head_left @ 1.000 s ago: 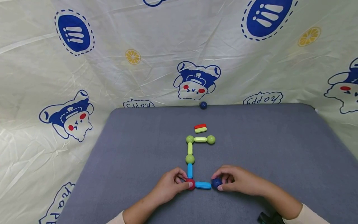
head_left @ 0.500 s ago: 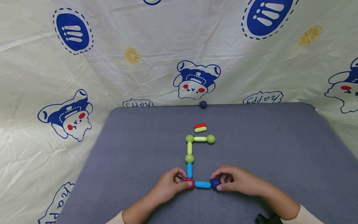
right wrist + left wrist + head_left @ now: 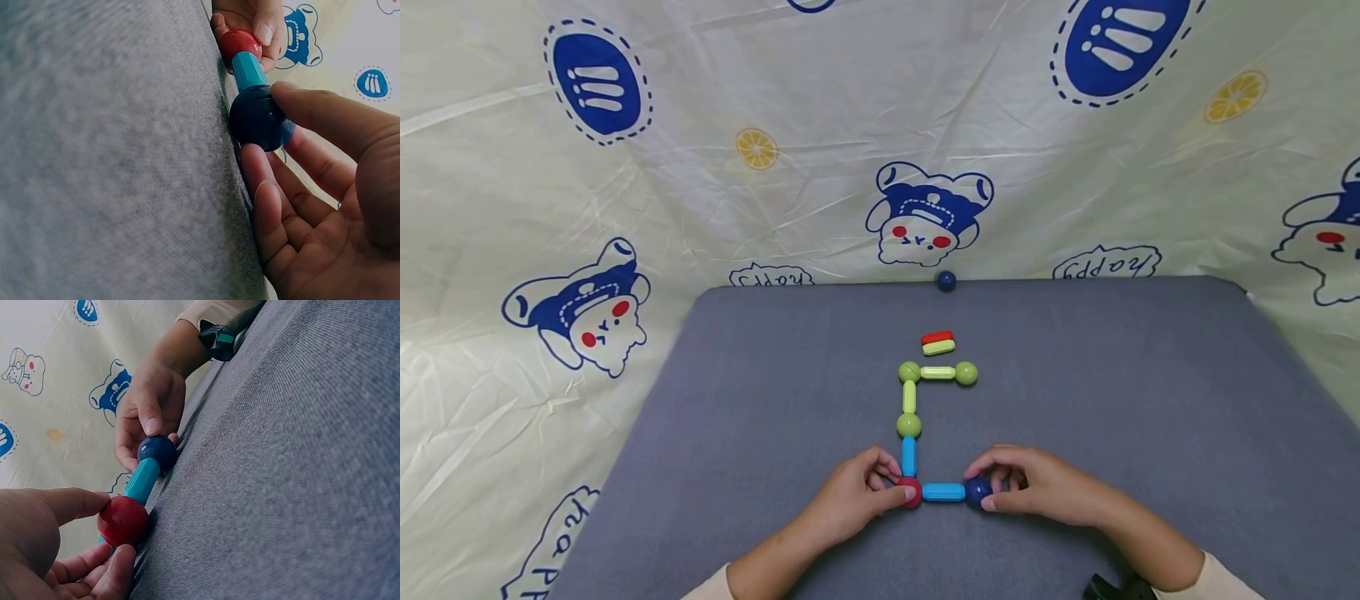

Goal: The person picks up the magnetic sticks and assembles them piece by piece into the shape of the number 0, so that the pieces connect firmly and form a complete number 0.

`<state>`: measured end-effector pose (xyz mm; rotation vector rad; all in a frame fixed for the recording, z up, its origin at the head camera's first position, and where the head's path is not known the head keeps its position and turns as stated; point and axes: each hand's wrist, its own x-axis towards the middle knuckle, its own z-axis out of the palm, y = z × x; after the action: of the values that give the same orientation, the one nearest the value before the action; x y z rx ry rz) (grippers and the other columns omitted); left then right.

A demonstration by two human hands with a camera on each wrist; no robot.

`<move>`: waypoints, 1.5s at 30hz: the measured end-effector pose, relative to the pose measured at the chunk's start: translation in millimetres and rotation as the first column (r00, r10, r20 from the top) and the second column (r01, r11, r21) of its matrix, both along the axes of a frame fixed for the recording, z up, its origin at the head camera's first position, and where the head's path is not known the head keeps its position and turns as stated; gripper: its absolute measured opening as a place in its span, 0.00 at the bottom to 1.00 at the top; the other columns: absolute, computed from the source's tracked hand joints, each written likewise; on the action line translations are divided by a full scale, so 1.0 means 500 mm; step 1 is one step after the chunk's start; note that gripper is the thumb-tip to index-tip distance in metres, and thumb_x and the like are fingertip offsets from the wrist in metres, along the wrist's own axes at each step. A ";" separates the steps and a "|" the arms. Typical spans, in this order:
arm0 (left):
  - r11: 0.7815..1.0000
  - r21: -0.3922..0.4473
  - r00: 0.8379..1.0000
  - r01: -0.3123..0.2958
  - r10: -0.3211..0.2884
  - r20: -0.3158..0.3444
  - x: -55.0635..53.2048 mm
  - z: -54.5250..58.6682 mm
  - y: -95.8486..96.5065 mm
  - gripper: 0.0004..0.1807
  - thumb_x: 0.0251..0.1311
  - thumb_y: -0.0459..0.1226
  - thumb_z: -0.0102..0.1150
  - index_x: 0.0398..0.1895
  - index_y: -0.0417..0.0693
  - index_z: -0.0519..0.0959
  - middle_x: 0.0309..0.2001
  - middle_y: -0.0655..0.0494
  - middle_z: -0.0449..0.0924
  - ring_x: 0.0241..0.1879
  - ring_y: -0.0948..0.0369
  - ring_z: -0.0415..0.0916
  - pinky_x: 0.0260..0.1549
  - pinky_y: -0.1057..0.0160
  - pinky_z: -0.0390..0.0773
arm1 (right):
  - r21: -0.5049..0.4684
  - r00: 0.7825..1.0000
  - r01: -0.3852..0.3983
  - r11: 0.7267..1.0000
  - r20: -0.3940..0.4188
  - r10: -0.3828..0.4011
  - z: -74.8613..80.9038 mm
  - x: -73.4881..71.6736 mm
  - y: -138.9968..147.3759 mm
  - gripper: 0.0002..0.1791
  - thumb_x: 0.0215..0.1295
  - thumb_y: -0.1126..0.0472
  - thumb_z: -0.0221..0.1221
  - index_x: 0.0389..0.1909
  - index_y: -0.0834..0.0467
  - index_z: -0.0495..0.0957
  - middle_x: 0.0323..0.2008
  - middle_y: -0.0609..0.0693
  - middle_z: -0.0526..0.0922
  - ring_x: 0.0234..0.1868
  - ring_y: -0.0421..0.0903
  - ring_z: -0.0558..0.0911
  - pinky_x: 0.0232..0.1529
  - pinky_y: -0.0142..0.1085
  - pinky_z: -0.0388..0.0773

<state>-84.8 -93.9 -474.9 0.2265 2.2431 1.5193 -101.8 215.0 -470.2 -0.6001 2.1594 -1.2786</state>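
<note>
My left hand (image 3: 852, 498) pinches a red ball (image 3: 124, 521) between thumb and fingers. A dark blue ball (image 3: 259, 117) is held by my right hand (image 3: 1041, 486) in the same way. Between the two balls lies a blue rod (image 3: 943, 492), touching both. A second blue rod (image 3: 909, 457) runs from the red ball away from me to a green ball (image 3: 909, 425). Beyond it, a light green rod (image 3: 909, 397) leads to another green ball (image 3: 909, 372). From there a light green rod (image 3: 937, 372) extends right to a third green ball (image 3: 966, 373).
Behind the chain, a red rod (image 3: 937, 337) and a light green rod (image 3: 938, 347) lie side by side. Another dark blue ball (image 3: 946, 281) sits at the far edge of the grey table (image 3: 1112, 375). A printed cloth (image 3: 820, 200) hangs behind.
My right hand has shifted slightly left with the dark blue ball, closing the small gap to the blue rod. The left hand stays on the red ball.
</note>
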 end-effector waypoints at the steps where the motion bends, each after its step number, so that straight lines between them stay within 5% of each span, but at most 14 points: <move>1: 1.000 -0.002 1.000 0.000 0.000 -0.003 0.000 0.000 0.000 0.16 0.58 0.45 0.71 0.42 0.48 0.78 0.28 0.58 0.78 0.24 0.66 0.71 0.22 0.70 0.69 | -0.001 1.000 -0.001 1.000 0.002 0.001 0.000 0.000 0.000 0.15 0.67 0.53 0.66 0.54 0.48 0.81 0.44 0.53 0.79 0.38 0.41 0.79 0.36 0.31 0.77; 32: 1.000 -0.018 1.000 -0.011 0.011 0.009 0.003 0.001 -0.004 0.16 0.57 0.45 0.72 0.41 0.48 0.79 0.24 0.58 0.75 0.24 0.65 0.71 0.22 0.69 0.69 | -0.036 0.999 -0.035 0.999 -0.024 0.034 -0.007 0.000 -0.007 0.17 0.68 0.53 0.65 0.56 0.50 0.80 0.43 0.50 0.81 0.38 0.41 0.79 0.37 0.31 0.77; 39: 1.000 -0.016 1.000 -0.001 0.001 0.003 0.002 0.000 -0.001 0.15 0.58 0.45 0.72 0.41 0.48 0.79 0.23 0.58 0.75 0.23 0.65 0.71 0.22 0.69 0.69 | -0.099 0.995 0.101 0.990 -0.014 -0.102 0.006 -0.002 -0.004 0.19 0.71 0.55 0.62 0.57 0.59 0.78 0.53 0.58 0.82 0.40 0.39 0.82 0.39 0.31 0.79; 45: 1.000 -0.009 1.000 0.001 -0.001 0.000 0.002 0.002 0.002 0.15 0.57 0.45 0.72 0.41 0.48 0.79 0.23 0.59 0.75 0.23 0.66 0.71 0.22 0.69 0.69 | -0.056 0.974 0.184 0.981 -0.124 -0.190 0.032 -0.016 0.003 0.17 0.71 0.55 0.63 0.55 0.59 0.79 0.49 0.56 0.82 0.39 0.37 0.79 0.37 0.31 0.78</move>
<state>-83.6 -92.9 -474.0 0.2250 2.2486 1.5087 -109.7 216.5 -454.4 -0.5200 2.3454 -1.4249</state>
